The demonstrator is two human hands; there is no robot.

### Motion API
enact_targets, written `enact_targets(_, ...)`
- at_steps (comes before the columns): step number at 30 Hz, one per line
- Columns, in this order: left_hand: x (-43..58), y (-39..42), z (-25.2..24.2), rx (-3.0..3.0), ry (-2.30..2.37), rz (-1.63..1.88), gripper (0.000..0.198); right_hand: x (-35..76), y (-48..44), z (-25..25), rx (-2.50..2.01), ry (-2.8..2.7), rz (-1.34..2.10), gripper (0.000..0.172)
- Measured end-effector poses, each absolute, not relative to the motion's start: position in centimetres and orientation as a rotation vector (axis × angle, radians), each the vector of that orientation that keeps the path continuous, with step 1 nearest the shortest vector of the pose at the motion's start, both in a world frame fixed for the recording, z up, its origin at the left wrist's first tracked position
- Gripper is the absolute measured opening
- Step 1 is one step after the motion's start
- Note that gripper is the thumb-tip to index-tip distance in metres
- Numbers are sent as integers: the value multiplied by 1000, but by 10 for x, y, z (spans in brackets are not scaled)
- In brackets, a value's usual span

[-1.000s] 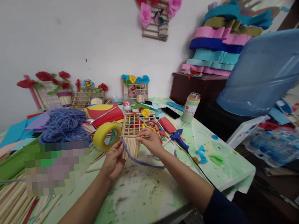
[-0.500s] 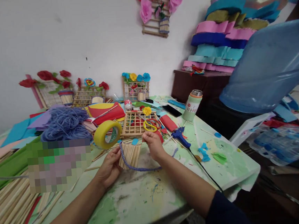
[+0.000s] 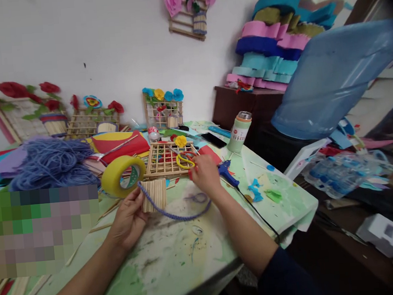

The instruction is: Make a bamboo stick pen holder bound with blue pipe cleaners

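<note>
The left hand [image 3: 129, 220] pinches a pale, flat wooden-stick panel [image 3: 157, 194] with blue braided cord [image 3: 178, 219]. Farther right, the right hand [image 3: 206, 172] is at yellow-and-red-handled scissors [image 3: 184, 162], grip unclear.

Two hands [image 3: 129, 220], one tape roll [image 3: 110, 179], one glue gun [image 3: 229, 176], one phone [image 3: 213, 140] and one flask [image 3: 238, 134] filled the table [image 3: 172, 269], with five stick frames [image 3: 167, 173] farther off.

A pale wall [image 3: 114, 30] rises behind the table [image 3: 175, 264]; a dark brown cabinet [image 3: 227, 105] stands near its far right corner.
</note>
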State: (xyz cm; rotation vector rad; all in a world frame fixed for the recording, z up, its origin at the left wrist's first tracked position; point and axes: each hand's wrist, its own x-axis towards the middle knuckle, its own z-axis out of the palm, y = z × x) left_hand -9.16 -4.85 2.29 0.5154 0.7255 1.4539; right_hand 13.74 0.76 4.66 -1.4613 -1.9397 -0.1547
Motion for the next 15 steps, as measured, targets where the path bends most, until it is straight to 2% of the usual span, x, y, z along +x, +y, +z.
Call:
enact_targets(3,-93,-47,22,493,719,1473,28,183,13,58,-2003,-1646,-249,33)
enact_targets(6,-92,-47,21,503,707,1470,29,215,18,54,-2371,-1534,6,42)
enact_targets(9,-89,-49,20,514,695,1460,29,223,22,43,-2474,-1584,232,42)
enact_targets(12,-88,-50,20,506,693,1461,29,219,22,39,-2486,-1591,218,40)
enact_targets(15,-89,-50,19,499,694,1469,28,217,18,44,-2427,-1578,164,30)
